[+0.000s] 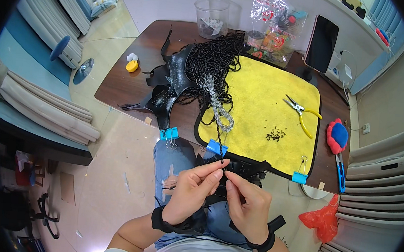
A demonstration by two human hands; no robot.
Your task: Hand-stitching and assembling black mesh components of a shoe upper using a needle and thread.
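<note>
Over my lap, at the table's front edge, my left hand (196, 189) pinches a thin black braided cord (220, 139) between thumb and fingers. Just beside it, my right hand (248, 202) is closed in a pinch at the cord's lower end; whatever small piece sits between those fingertips is too small to tell. The cord runs up past a blue binder clip (217, 147) toward a hank of grey-and-white cord (219, 109) and a large heap of black braided cords (220, 55). Attached to that heap is a studded black leather piece (175, 75).
A yellow cloth (257, 97) bears small black beads (275, 134) and yellow-handled pliers (302, 114). Around it are a phone on a stand (321, 44), a clear plastic cup (211, 19), a bag of supplies (272, 31), a blue utility knife (339, 172) and a red-and-blue pincushion (337, 136).
</note>
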